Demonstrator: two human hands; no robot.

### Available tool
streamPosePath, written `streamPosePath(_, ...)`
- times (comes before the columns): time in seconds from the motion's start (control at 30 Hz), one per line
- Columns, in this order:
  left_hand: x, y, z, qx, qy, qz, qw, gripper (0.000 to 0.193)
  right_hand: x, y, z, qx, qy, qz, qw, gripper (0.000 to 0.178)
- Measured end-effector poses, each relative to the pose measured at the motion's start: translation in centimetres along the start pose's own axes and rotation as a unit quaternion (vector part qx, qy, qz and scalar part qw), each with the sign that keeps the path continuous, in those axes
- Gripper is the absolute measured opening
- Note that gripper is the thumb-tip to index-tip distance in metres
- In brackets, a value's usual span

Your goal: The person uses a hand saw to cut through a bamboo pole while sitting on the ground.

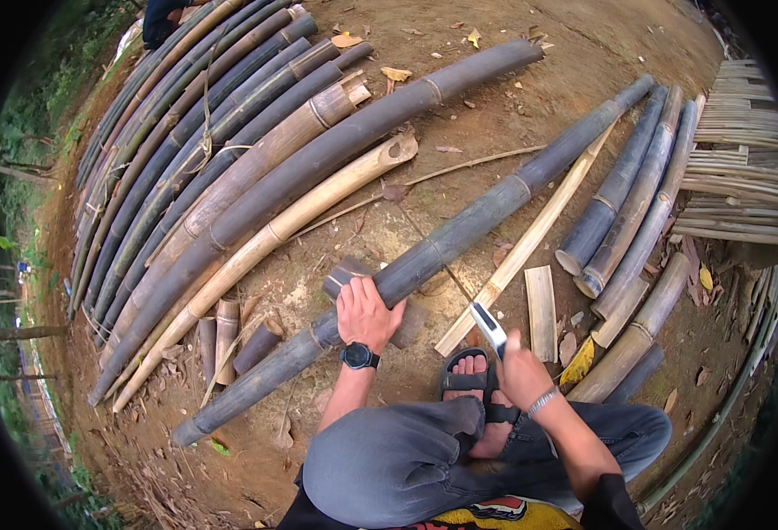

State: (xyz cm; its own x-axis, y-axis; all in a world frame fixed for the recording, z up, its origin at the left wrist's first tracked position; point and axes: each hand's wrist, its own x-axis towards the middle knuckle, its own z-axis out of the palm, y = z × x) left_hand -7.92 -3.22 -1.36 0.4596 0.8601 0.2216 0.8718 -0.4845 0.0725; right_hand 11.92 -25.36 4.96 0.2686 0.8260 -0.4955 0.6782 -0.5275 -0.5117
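Note:
A long dark bamboo pole (473, 221) lies slantwise in front of me, propped across a short dark piece of bamboo (347, 272). My left hand (367, 315), with a watch at its wrist, presses on the pole and grips it, fingers over the top and thumb apart. In my right hand (524, 375) is the pale and dark handle of a hand saw (490, 329), fingers wrapped round it. The thin saw blade runs from the handle to the pole and crosses it to the right of my left hand. How deep the cut goes is too small to tell.
Many bamboo poles (256, 177) lie side by side at left. A split pale strip (535, 234) and a short split piece (542, 314) lie near the saw. More cut bamboo (636, 194) and stacked slats (733, 168) are at right. My sandalled feet (465, 375) are close to the saw.

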Motion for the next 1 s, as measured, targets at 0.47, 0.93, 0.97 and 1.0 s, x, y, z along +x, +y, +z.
streamPosePath(0.47,-0.8,0.0,0.6,0.003,0.014,0.012,1.0,0.057,-6.7,1.2,-1.2,-0.002,-0.012,0.04,0.999,0.045)
streamPosePath(0.93,-0.8,-1.2,0.4,-0.02,0.012,0.005,1.0,0.061,-5.1,-0.6,-1.7,-0.023,-0.029,0.013,0.999,0.051)
streamPosePath(0.97,-1.2,-1.2,0.3,-0.031,0.011,0.006,0.999,0.061,-7.5,-0.6,-2.6,-0.028,-0.029,0.019,0.999,0.053)
streamPosePath(1.0,-1.6,-0.9,0.7,-0.014,0.022,0.015,1.0,0.062,-8.4,-0.5,-3.2,-0.015,-0.034,0.042,0.998,0.058)
